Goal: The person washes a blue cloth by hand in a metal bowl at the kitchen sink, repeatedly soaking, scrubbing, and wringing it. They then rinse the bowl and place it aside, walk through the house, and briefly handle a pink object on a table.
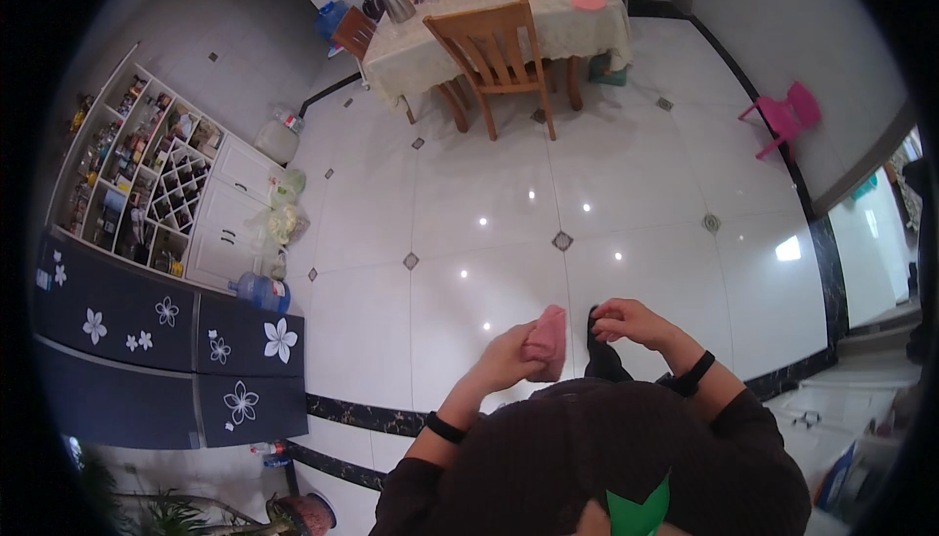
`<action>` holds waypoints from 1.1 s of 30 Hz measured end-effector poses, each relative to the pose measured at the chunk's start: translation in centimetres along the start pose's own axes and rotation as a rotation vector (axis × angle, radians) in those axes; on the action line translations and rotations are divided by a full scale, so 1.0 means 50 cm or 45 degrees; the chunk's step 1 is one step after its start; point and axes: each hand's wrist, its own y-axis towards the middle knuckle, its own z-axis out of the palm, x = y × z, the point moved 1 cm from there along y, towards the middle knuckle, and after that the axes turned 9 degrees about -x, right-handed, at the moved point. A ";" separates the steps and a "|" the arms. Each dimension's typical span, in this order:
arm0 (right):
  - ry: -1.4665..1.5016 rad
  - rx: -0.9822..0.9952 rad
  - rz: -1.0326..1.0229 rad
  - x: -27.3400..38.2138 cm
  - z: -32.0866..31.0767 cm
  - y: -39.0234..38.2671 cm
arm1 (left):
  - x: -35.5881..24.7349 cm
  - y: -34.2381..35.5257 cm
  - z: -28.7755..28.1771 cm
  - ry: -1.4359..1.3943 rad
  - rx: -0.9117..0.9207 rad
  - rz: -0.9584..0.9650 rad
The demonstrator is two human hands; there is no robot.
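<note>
Low in the middle of the view, my left hand [504, 358] is closed around a folded pink cloth [548, 343]. The cloth stands up past my fingers, toward the right. Across a short gap, my right hand [631, 323] hangs with its fingers loosely curled in, and I see nothing in them. Below that hand a dark foot or shoe [608, 360] shows against the white tiles. Both wrists wear black bands.
A wooden chair [494, 47] stands at a cloth-covered dining table [587, 32] ahead. At the left are a dark fridge with white flowers [147, 379], shelves [127, 159] and a blue water bottle [262, 291]. A pink child's chair [787, 117] is at the right wall.
</note>
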 end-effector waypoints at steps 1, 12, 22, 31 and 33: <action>-0.066 -0.084 -0.006 0.022 -0.067 0.055 | -0.006 0.056 -0.023 -0.085 -0.073 -0.018; -0.131 -0.383 -0.064 0.372 -0.453 0.538 | -0.008 0.565 -0.246 -0.061 -0.342 -0.429; -0.183 -0.656 -0.053 0.685 -0.713 0.970 | 0.066 1.098 -0.524 -0.357 -0.409 -0.413; -0.170 -0.835 -0.034 0.876 -1.041 1.282 | -0.075 1.577 -0.712 -0.057 -0.583 0.060; -0.167 -0.854 0.006 0.915 -1.144 1.374 | -0.109 1.670 -0.718 -0.084 -0.613 0.106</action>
